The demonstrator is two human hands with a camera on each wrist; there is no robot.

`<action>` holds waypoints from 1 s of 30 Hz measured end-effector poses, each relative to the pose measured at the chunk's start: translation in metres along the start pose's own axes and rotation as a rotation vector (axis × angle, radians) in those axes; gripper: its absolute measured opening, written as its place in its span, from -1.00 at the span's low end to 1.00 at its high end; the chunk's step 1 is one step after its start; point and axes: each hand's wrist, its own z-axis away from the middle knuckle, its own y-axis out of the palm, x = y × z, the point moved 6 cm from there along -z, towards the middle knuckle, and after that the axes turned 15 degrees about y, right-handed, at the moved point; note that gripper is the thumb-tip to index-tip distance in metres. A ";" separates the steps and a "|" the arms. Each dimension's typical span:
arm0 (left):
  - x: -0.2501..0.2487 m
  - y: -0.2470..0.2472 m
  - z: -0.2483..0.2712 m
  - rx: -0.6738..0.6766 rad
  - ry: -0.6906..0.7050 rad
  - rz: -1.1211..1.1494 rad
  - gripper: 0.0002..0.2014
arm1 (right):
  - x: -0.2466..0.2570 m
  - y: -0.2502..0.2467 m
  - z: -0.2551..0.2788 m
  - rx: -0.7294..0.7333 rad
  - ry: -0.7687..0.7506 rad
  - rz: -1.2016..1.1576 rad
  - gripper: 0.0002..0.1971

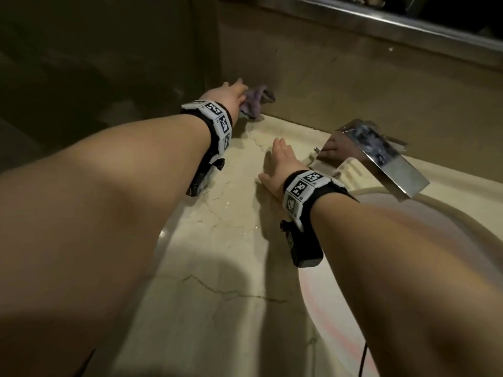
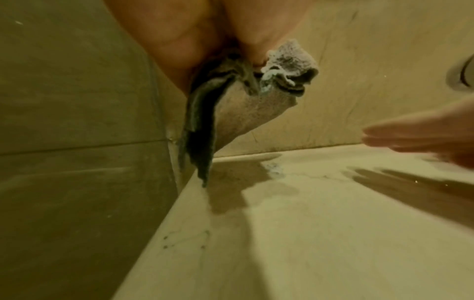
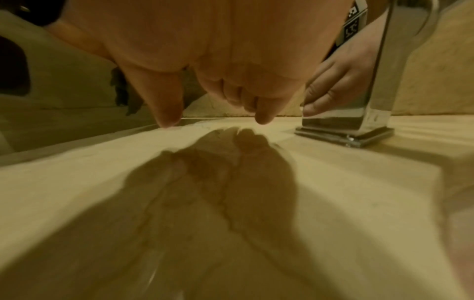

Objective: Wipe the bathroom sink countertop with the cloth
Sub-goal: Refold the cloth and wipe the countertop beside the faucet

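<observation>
Dim yellowish light falls on a pale, veined stone bench (image 1: 223,268) that runs to a corner where tiled walls meet, with a chrome tap (image 1: 381,156) as the landmark at its back edge. Far to the left of the tap, in that corner, the left hand (image 1: 228,95) pinches the greyish-purple cloth (image 1: 255,103) in curled fingers; the left wrist view shows the cloth (image 2: 231,113) bunched at the grip and hanging in a long fold, its tip apparently just above the bench (image 2: 307,233) rather than pressed flat on it. Just left of the tap, the right hand (image 1: 280,164) lies spread with straight fingers, holding nothing, fingertips (image 3: 169,119) touching the stone. Water shows as a sheen and droplets on the surface left of the tap and towards the basin (image 1: 408,240) in front of it. Likely risks: a dangling, bunched cloth would skim and leave streaks, the tight corner may be missed, and the bracing right hand could slip on the wet stone or knock the tap.
</observation>
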 end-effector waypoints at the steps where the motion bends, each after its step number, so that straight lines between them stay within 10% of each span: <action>1: -0.003 0.005 -0.005 0.028 0.011 -0.013 -0.40 | 0.000 0.000 -0.003 0.001 -0.005 -0.001 -0.12; 7: -0.017 0.075 -0.007 0.305 0.168 -0.236 -0.46 | -0.004 0.011 -0.013 -0.029 -0.050 0.230 -0.22; 30: 0.012 0.076 -0.033 0.335 0.069 -0.378 -0.41 | -0.015 0.011 -0.028 0.084 0.045 0.112 -0.01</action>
